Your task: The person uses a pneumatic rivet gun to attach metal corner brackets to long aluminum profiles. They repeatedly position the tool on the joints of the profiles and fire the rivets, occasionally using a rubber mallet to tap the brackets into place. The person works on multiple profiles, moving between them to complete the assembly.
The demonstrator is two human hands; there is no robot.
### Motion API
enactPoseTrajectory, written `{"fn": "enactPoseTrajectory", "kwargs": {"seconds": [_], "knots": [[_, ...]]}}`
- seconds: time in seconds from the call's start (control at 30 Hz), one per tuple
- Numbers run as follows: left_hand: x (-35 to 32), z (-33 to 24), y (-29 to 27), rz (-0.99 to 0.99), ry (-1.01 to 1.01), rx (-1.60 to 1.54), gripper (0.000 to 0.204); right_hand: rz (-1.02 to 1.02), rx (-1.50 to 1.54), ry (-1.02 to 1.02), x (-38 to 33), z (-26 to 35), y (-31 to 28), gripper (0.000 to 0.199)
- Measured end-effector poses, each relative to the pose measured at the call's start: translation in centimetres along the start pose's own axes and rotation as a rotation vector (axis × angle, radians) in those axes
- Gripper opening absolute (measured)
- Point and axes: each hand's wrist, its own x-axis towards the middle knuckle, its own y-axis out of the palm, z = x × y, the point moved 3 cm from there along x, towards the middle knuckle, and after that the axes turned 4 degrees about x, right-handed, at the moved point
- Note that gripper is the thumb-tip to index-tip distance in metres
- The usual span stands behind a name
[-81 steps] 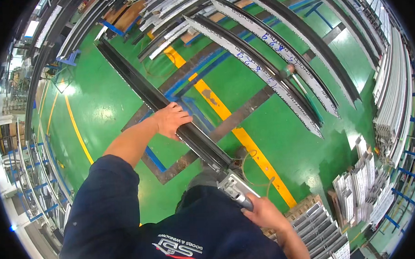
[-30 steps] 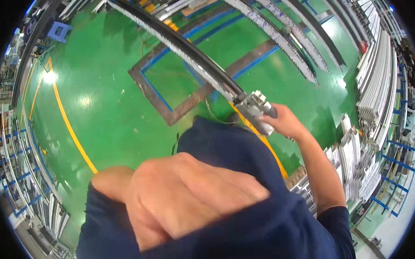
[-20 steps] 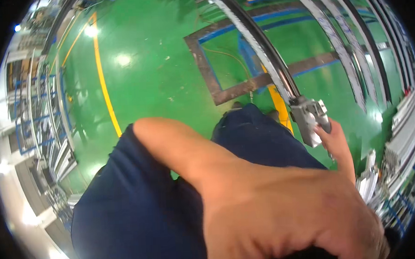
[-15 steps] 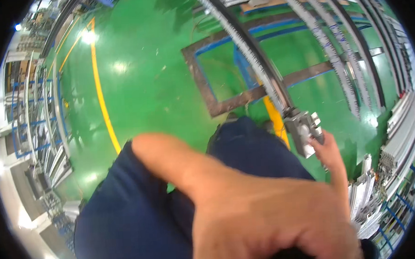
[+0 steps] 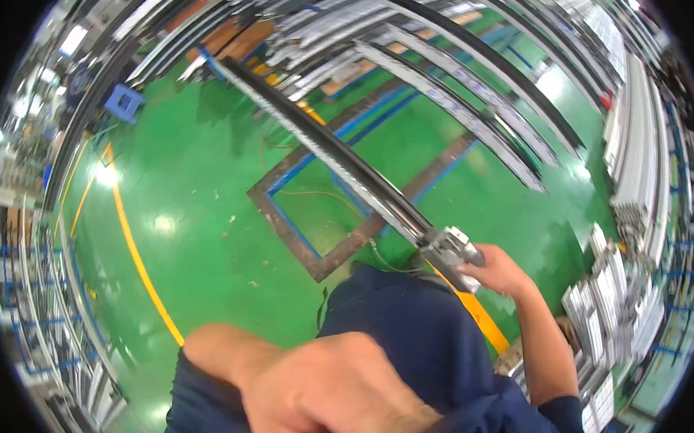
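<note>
1. Black profile bar (image 5: 328, 146) stretches forward and leftward from the right hand (image 5: 500, 270), the nearer one, with a grey metal tool (image 5: 448, 255) between them at the bar's near end.
2. Right fingers are clamped on that tool.
3. Left hand (image 5: 331, 387) hangs well apart; I can't tell its fingers' state.

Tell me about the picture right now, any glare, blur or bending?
Head view: ceiling-light-like white glare patches on the green floor; head view: the left hand, large in the foreground, looks soft and blurred; head view: the pale stacked profiles near the right rim bow with the fisheye, and the corners go black.
</note>
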Motion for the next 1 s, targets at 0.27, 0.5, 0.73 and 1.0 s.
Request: {"fn": "enactPoseTrajectory", "kwargs": {"seconds": [0.27, 0.5, 0.73, 1.0], "knots": [[-1.2, -4.6, 0.6, 0.052, -0.115, 0.294, 0.031, 0.041, -0.021, 0.009, 0.0, 0.7, -0.4, 0.057], [1.3, -5.9, -0.5, 0.576, -0.193, 0.796, 0.069, 0.069, -0.064, 0.085, -0.4, 0.4, -0.8, 0.062], [-2.1, 10.3, -24.9, 0.402, -0.599, 1.974, 0.084, 0.128, -0.048, 0.031, 0.8, -1.5, -0.5, 0.060], [-2.2, 16.5, -42.5, 0.618, -0.696, 1.975, 0.101, 0.178, -0.112, 0.112, 0.3, 0.3, -0.4, 0.056]]}}
